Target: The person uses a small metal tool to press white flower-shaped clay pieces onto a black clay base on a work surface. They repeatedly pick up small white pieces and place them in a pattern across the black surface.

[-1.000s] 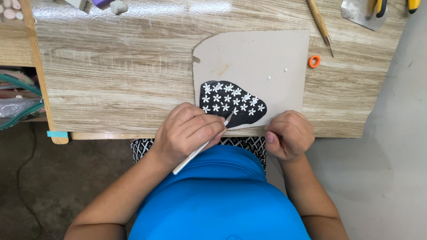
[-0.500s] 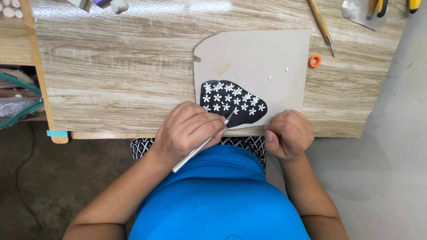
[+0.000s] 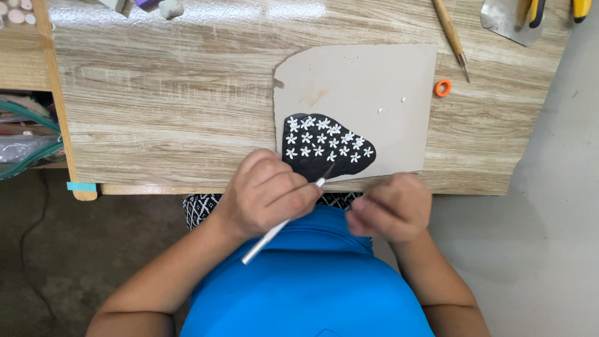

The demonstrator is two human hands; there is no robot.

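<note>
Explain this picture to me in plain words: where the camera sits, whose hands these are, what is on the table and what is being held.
There is no machine here. The single picture comes from a camera worn on a person's head, looking straight down, so you see their blue shirt and both bare hands at the near edge of a wooden table.

The left hand grips a thin white-handled tool, its dark tip resting on a black clay piece dotted with small white flowers. That piece lies on a grey board. The right hand is curled loosely just off the table edge; whether it holds anything cannot be seen.

Farther off lie a small orange ring, a wooden-handled stick tool and, in the corner, a metal scraper.
</note>
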